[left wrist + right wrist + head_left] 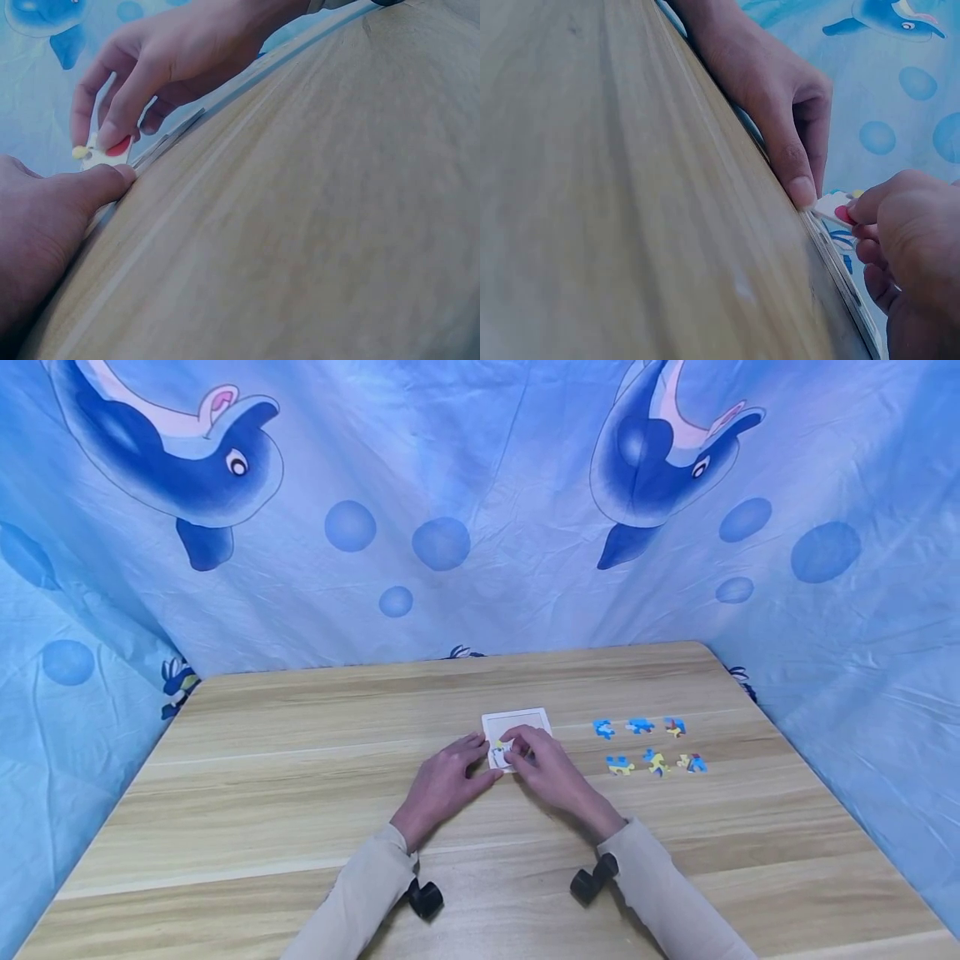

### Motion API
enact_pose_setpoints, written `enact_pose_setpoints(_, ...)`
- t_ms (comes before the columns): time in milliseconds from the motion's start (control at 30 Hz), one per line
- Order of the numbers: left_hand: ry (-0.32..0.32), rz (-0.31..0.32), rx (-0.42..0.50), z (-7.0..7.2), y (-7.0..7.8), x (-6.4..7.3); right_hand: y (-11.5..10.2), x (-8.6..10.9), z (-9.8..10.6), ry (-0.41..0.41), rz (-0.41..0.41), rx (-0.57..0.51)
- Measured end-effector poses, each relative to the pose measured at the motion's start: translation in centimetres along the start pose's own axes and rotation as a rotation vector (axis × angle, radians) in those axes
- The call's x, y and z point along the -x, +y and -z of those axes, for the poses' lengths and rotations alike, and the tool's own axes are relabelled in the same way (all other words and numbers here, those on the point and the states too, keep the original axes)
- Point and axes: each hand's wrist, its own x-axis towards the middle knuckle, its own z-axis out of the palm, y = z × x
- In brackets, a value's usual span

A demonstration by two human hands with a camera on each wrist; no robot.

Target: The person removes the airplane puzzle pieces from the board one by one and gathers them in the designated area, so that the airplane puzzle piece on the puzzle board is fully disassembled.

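Note:
A white-framed puzzle board (517, 719) lies flat on the wooden table, partly covered by both hands. My left hand (447, 777) rests at its near left corner, with the thumb along the near edge and the fingers at the left side. Over the board, my right hand (553, 772) pinches a white puzzle piece (96, 159) with red and yellow parts between thumb and fingers. Both wrist views show this piece tilted up from the board, close to the left thumb. Its lower edge is hidden there, so I cannot tell whether it touches the board.
Right of the board, several blue and yellow puzzle pieces (657, 762) lie apart in two rows on the table (300, 760). A blue curtain (480, 468) with dolphins and bubbles hangs behind the table and at its sides.

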Motion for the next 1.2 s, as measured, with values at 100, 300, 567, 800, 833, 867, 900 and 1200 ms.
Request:
enact_pose_setpoints(100,-0.005,0.000,-0.005,0.0,0.0,0.0,0.2,0.3,0.3,0.019,-0.029,-0.067)
enact_pose_setpoints(300,-0.024,0.024,0.000,0.1,-0.1,0.1,0.5,1.2,1.0,0.058,-0.135,-0.183)
enact_pose_setpoints(567,-0.038,0.044,-0.004,0.2,-0.2,0.1,0.6,2.9,2.7,0.108,-0.229,-0.214)
enact_pose_setpoints(800,-0.047,0.059,-0.002,0.3,-0.1,0.1,1.3,4.7,4.4,0.138,-0.230,-0.212)
enact_pose_setpoints(833,-0.047,0.059,-0.001,0.3,-0.1,0.2,1.4,4.9,4.6,0.140,-0.230,-0.213)
enact_pose_setpoints(867,-0.046,0.059,-0.002,0.3,-0.1,0.2,1.5,5.2,4.9,0.144,-0.234,-0.208)
enact_pose_setpoints(900,-0.045,0.059,-0.001,0.3,-0.1,0.2,1.6,5.5,5.1,0.145,-0.237,-0.205)
enact_pose_setpoints(1200,-0.037,0.061,0.006,0.2,0.0,0.2,2.1,7.9,7.3,0.170,-0.235,-0.182)
